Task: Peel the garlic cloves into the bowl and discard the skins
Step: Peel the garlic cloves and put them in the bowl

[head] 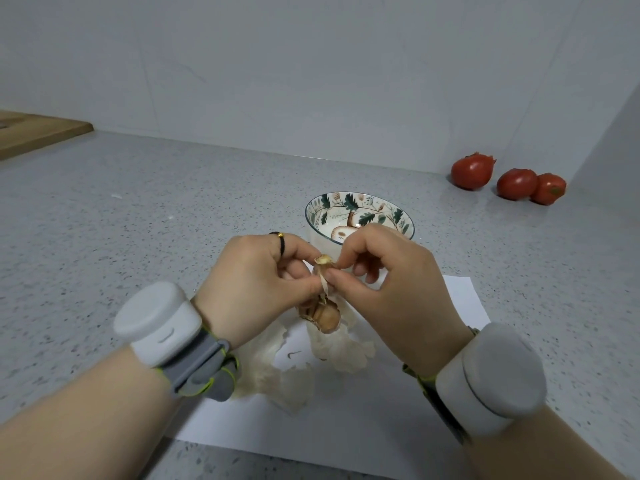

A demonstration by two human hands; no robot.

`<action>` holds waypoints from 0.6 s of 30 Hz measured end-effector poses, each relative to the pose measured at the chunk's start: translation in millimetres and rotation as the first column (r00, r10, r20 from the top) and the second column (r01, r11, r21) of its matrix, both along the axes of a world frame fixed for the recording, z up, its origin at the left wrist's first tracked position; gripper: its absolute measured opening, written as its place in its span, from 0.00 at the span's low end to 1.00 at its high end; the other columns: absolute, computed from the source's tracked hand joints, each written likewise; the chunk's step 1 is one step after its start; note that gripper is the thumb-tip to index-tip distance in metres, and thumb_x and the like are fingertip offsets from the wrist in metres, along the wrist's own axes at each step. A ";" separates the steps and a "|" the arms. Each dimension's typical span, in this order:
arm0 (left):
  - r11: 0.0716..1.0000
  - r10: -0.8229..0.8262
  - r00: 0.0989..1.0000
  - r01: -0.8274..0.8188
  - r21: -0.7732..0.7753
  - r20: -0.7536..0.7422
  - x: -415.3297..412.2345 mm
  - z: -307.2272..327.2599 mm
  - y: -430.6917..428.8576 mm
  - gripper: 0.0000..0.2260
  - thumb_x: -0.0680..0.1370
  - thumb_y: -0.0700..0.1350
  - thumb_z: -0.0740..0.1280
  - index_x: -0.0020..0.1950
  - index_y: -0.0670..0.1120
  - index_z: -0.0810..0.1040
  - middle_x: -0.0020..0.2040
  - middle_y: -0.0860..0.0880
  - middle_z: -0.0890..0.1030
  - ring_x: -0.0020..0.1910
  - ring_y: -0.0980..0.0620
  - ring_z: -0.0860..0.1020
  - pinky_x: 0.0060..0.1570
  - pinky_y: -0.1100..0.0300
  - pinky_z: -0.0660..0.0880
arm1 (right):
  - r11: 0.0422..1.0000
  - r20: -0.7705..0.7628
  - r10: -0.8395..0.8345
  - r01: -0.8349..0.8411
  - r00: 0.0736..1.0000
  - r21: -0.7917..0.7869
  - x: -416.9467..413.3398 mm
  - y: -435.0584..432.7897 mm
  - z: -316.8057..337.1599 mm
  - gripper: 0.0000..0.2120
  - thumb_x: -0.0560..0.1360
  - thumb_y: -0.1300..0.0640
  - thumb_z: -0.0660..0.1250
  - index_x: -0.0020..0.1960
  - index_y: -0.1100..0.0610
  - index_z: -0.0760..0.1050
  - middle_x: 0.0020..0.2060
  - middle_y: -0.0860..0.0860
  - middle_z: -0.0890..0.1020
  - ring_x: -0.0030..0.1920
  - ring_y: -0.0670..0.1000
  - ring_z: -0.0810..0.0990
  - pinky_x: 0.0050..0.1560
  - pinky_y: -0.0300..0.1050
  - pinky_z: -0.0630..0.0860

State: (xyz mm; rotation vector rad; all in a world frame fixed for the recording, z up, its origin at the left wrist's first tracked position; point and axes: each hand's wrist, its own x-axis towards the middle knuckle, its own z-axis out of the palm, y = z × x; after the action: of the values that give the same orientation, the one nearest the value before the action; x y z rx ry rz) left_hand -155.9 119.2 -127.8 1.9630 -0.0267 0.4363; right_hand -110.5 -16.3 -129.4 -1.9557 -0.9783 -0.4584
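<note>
— How does the garlic look?
— A small tan garlic clove (323, 261), its papery skin (325, 287) curling loose, held above the white paper sheet (346, 427) on the speckled grey surface (138, 220), just in front of the leaf-patterned ceramic bowl (325, 209).
— And the hands?
— The left hand (256, 282) pinches the clove. The right hand (391, 282) nips the skin between thumb and forefinger, fingers curled.

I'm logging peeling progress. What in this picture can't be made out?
Head view only.
- Inside the bowl: the near part is covered by the right hand, so any peeled garlic there is unseen.
- The clove: mostly hidden by fingers of the left hand and right hand; remaining skin unclear.
- The wooden board: cut off by the left edge.
</note>
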 end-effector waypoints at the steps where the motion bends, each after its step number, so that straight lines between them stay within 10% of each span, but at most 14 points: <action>1: 1.000 0.005 1.000 -0.005 0.007 -0.002 -0.3 0.1 -0.3 0.11 0.64 0.39 0.71 0.30 0.54 0.76 0.21 0.57 0.77 0.23 0.62 0.76 0.31 0.71 0.73 | 1.000 -0.020 0.013 -0.013 1.000 -0.005 -0.7 -0.2 0.1 0.03 0.65 0.59 0.66 0.35 0.54 0.72 0.27 0.39 0.68 0.34 0.42 0.69 0.37 0.33 0.68; 7: 1.000 -0.016 1.000 0.016 0.001 0.003 0.1 0.4 -1.3 0.13 0.65 0.39 0.72 0.38 0.57 0.76 0.24 0.57 0.80 0.27 0.57 0.78 0.33 0.72 0.74 | 0.995 -0.186 0.086 -0.075 0.979 0.067 -1.1 0.8 0.4 0.10 0.65 0.59 0.65 0.36 0.45 0.68 0.29 0.43 0.73 0.35 0.44 0.73 0.37 0.36 0.71; 14: 0.952 -0.162 0.986 0.150 -0.268 -0.024 -0.4 3.7 -0.7 0.16 0.69 0.27 0.64 0.42 0.49 0.78 0.28 0.50 0.82 0.31 0.54 0.81 0.37 0.62 0.78 | 0.993 -0.013 0.042 -0.040 0.999 0.113 3.2 0.3 -0.4 0.07 0.67 0.56 0.63 0.42 0.46 0.68 0.33 0.40 0.72 0.38 0.45 0.73 0.41 0.36 0.72; 18: 0.919 -0.172 0.984 0.148 -0.366 -0.034 0.2 7.0 -2.6 0.08 0.68 0.47 0.65 0.41 0.44 0.79 0.28 0.50 0.82 0.29 0.54 0.81 0.31 0.66 0.77 | 0.994 0.017 0.051 -0.052 0.999 0.091 3.0 2.4 -2.9 0.10 0.67 0.55 0.60 0.47 0.47 0.70 0.35 0.38 0.72 0.40 0.43 0.72 0.44 0.34 0.71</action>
State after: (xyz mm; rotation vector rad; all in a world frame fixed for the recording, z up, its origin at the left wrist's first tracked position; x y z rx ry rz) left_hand -155.7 116.5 -120.8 1.5939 -0.0604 0.2467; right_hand -107.5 -13.9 -132.3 -1.8432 -0.9973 -0.4810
